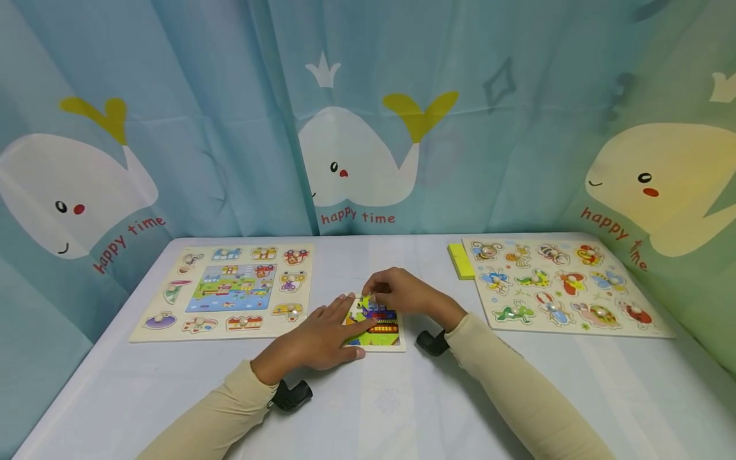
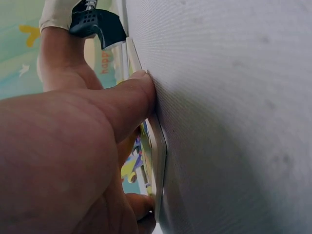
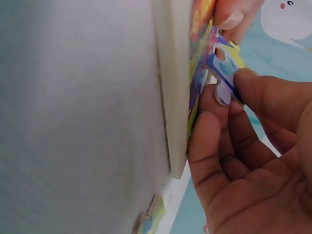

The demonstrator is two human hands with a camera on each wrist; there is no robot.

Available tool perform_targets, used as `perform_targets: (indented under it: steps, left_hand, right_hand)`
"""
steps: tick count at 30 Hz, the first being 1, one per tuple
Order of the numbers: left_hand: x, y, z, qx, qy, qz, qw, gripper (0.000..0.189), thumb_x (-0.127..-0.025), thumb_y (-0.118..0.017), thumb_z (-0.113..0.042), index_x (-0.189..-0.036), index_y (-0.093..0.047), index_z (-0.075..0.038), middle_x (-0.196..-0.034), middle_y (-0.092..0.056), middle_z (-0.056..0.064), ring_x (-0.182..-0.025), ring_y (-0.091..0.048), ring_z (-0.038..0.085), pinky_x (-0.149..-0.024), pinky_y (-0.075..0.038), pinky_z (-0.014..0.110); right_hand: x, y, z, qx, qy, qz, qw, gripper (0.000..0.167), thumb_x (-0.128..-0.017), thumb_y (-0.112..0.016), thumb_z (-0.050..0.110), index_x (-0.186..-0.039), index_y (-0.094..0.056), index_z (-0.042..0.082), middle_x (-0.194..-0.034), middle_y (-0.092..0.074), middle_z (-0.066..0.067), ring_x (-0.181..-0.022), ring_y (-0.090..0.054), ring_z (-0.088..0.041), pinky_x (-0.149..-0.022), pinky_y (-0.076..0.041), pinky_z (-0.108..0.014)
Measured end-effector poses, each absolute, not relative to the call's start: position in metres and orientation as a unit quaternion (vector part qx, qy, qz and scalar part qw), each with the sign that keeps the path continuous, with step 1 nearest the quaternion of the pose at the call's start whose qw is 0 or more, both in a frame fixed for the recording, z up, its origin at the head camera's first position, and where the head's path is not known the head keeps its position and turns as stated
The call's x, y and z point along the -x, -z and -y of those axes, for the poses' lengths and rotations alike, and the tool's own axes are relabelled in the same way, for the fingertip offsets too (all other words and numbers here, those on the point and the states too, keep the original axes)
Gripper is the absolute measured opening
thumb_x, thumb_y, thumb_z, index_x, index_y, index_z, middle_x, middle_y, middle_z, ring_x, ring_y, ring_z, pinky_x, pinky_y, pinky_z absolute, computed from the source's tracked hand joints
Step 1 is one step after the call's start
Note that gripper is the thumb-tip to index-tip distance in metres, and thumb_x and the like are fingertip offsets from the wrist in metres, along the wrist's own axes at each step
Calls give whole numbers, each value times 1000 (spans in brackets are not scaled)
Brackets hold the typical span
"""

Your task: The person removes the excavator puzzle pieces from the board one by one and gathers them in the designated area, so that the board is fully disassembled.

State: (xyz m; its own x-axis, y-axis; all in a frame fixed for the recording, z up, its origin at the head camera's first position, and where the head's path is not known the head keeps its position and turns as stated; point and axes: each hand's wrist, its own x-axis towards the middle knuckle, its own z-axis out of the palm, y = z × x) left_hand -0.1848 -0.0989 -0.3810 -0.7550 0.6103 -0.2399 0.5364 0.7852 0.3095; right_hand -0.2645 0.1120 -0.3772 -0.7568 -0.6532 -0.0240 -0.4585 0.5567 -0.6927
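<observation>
A small jigsaw puzzle (image 1: 386, 340) in a pale frame lies on the table, showing a colourful vehicle on green. My left hand (image 1: 323, 338) is spread over its left side, with the index finger across the picture and the thumb by the near edge. In the left wrist view the thumb (image 2: 131, 97) touches the frame's edge. Over the puzzle's far part, my right hand (image 1: 409, 294) pinches a blue and purple jigsaw piece (image 3: 225, 68) between thumb and finger. That piece is tilted against the picture; how far it sits in the frame is hidden.
To the left lies a vehicle peg puzzle board (image 1: 230, 332), and to the right an insect peg puzzle board (image 1: 566, 281). A yellow block (image 1: 460, 261) sits beside the insect board. Behind the table hangs a blue whale curtain (image 1: 368, 76).
</observation>
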Motion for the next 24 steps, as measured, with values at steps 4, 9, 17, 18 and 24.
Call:
perform_targets:
  steps: [4,9,17,18,24]
  left_hand:
    - [185,380,99,-306,-111,-931,166,57,-98,-51,-47,-151,-38,-30,-161,-8,14,-148,-2,29,-113,-14,53]
    - [184,380,98,-304,-116,-931,166,57,-98,-52,-47,-151,-38,-30,-162,-6,14,-147,-2,30,-113,-14,52]
    - [184,381,97,-304,-125,-930,164,56,-98,-54,-45,-150,-40,-30,-161,-7,16,-147,-3,31,-113,-14,53]
    - [184,381,97,-304,-123,-930,163,56,-98,-54,-45,-150,-40,-31,-161,-8,16,-147,-4,31,-113,-15,53]
    - [185,379,94,-302,-135,-931,156,58,-96,-59,-44,-149,-42,-30,-160,-14,18,-147,-9,31,-112,-16,54]
  right_hand:
    - [266,377,-115,316,364,-866,132,15,-96,-58,1,-105,-69,5,-94,-66,0,-80,-56,-14,-75,-48,-29]
    - [267,373,-120,319,375,-862,119,15,-95,-58,0,-105,-69,2,-93,-66,-2,-77,-55,-15,-72,-48,-29]
    - [268,369,-147,312,378,-866,98,15,-94,-59,-1,-105,-69,2,-96,-67,-3,-80,-54,-17,-72,-47,-32]
    - [269,369,-152,308,381,-866,97,15,-94,-59,-2,-104,-69,1,-96,-67,-3,-80,-54,-17,-72,-47,-32]
    - [269,369,-181,284,387,-872,94,13,-93,-59,-3,-102,-69,-2,-92,-67,-6,-77,-53,-18,-67,-45,-29]
